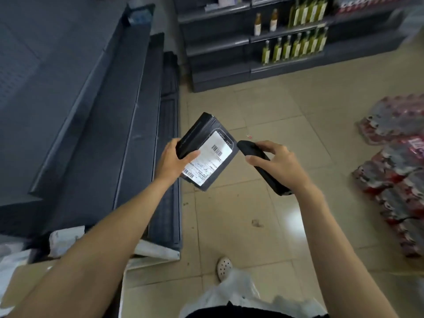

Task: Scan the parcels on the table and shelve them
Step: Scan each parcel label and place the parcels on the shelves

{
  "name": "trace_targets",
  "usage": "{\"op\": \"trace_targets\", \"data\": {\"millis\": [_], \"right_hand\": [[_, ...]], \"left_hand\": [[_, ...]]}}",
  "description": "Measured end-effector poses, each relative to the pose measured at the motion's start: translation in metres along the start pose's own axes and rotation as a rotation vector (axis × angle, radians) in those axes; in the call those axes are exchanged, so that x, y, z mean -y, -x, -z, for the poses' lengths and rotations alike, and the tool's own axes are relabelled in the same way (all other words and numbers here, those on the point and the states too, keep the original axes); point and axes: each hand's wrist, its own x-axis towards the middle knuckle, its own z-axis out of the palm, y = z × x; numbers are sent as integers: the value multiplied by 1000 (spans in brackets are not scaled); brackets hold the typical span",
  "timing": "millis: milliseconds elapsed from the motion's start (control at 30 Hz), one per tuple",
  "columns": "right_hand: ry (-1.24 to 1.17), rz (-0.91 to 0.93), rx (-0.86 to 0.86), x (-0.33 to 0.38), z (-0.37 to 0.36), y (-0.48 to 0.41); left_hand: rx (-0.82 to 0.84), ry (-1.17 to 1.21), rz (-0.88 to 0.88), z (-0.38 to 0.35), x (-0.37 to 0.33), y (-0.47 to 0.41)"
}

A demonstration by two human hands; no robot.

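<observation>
My left hand [173, 160] grips a black box-shaped parcel [202, 136] by its left edge, thumb on top. The parcel is tilted, with its white shipping label [210, 158] and barcodes facing up. My right hand [278, 165] holds a black handheld scanner [263, 167]. The scanner's front end sits just beside the parcel's right edge, pointed at the label. Both are held in the air above the tiled floor. More parcels, white bags [64, 238] and a cardboard box [25, 281], lie at the lower left.
Dark grey stepped shelving [110, 115] runs along the left. Another dark shelf unit [229, 63] with green and amber bottles [296, 45] stands at the back. Shrink-wrapped packs of cans [399, 171] are stacked on the floor at the right. My white shoe [224, 267] is below.
</observation>
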Motion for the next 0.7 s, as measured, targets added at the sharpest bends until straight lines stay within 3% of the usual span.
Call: {"op": "trace_targets", "data": {"millis": [167, 400, 700], "right_hand": [[-41, -72, -88, 10, 5, -103], [6, -154, -125, -2, 14, -261], [177, 61, 15, 68, 55, -575]], "left_hand": [[29, -40, -8, -4, 5, -141], [157, 78, 13, -60, 7, -292], [41, 43, 58, -47, -10, -566]]}}
